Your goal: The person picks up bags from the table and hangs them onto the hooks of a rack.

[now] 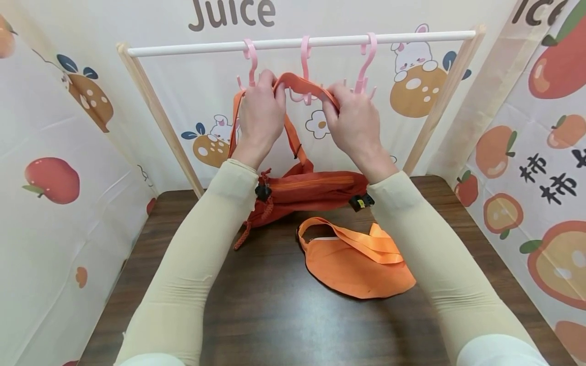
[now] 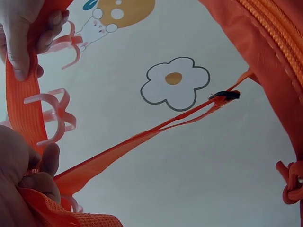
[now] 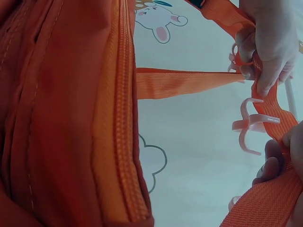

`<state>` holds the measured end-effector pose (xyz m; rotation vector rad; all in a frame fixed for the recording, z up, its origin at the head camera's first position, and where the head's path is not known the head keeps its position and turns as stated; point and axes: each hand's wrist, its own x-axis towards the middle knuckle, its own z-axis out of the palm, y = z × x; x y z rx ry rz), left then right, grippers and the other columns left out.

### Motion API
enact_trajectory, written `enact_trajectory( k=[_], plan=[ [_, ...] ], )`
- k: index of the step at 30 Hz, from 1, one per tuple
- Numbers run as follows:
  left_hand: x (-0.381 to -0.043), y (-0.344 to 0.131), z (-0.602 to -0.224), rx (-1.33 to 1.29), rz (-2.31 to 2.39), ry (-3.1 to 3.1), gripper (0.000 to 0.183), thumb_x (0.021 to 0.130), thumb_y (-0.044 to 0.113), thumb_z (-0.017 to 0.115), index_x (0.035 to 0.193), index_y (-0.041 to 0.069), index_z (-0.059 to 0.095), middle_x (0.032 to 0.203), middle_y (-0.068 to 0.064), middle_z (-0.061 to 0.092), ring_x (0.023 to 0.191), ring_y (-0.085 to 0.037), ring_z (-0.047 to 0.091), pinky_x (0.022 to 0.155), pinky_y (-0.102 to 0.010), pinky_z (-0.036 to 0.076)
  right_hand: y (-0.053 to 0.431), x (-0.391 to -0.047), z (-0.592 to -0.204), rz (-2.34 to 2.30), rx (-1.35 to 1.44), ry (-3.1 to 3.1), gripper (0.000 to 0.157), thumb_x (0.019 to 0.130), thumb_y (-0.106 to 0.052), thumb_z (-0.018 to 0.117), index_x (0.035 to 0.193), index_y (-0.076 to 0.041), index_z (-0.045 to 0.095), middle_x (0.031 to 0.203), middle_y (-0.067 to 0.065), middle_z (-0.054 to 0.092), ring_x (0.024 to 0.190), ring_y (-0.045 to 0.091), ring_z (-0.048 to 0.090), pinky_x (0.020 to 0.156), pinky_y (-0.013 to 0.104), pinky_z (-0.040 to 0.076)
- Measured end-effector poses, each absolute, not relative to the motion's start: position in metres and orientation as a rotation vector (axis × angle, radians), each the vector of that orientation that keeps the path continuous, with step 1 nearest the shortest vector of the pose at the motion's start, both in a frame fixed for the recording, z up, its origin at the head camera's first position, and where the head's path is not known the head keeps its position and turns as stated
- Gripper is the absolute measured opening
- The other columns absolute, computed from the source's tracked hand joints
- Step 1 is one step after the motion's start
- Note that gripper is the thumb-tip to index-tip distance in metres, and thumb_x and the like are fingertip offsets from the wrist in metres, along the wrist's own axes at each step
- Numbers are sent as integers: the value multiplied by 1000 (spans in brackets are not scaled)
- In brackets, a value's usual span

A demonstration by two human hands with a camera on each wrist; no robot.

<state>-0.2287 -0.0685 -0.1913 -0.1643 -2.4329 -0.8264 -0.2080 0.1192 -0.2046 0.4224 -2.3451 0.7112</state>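
Note:
In the head view my left hand (image 1: 261, 114) grips the orange strap (image 1: 295, 81) of a rust-red waist bag (image 1: 311, 190). Farther right along the same strap, my right hand (image 1: 354, 122) grips it too. Between the hands the strap arches beside the middle pink hanger (image 1: 305, 61). The bag hangs below with its orange zipper (image 3: 120, 113) showing in the right wrist view; whether it touches the table cannot be told. A second bag, a flat orange waist bag (image 1: 357, 269), lies on the table with its strap bunched on top.
A white rail (image 1: 192, 49) on wooden posts (image 1: 160, 119) spans the back. On it hang a left pink hanger (image 1: 252, 61) and a right pink hanger (image 1: 368, 58), close to my hands. Printed cloth walls (image 1: 55, 244) stand around the dark wooden table (image 1: 256, 310).

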Motion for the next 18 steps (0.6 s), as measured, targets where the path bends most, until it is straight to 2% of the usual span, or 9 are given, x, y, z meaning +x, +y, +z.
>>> enact_trajectory(
  k=[5, 10, 18],
  plan=[
    [-227, -70, -197, -153, -797, -2470, 32, 114, 36, 47, 125, 10, 63, 90, -6, 67, 71, -21, 62, 63, -29, 51, 120, -212, -210, 721, 428, -2343, 35, 112, -32, 50, 110, -6, 72, 79, 10, 64, 69, 26, 56, 62, 37, 42],
    [-225, -72, -203, -157, -813, -2485, 30, 113, 36, 49, 123, 11, 62, 90, -6, 67, 72, -20, 63, 64, -30, 53, 122, -216, -215, 742, 425, -2365, 33, 112, -31, 51, 112, -5, 72, 83, 11, 69, 70, 26, 58, 62, 37, 43],
    [-221, -74, -212, -188, -819, -2469, 29, 112, 35, 51, 118, 10, 64, 88, -6, 66, 73, -20, 62, 62, -31, 50, 124, -223, -219, 794, 409, -2414, 32, 112, -32, 52, 118, -8, 72, 87, 8, 67, 72, 24, 57, 61, 36, 45]
  ],
)
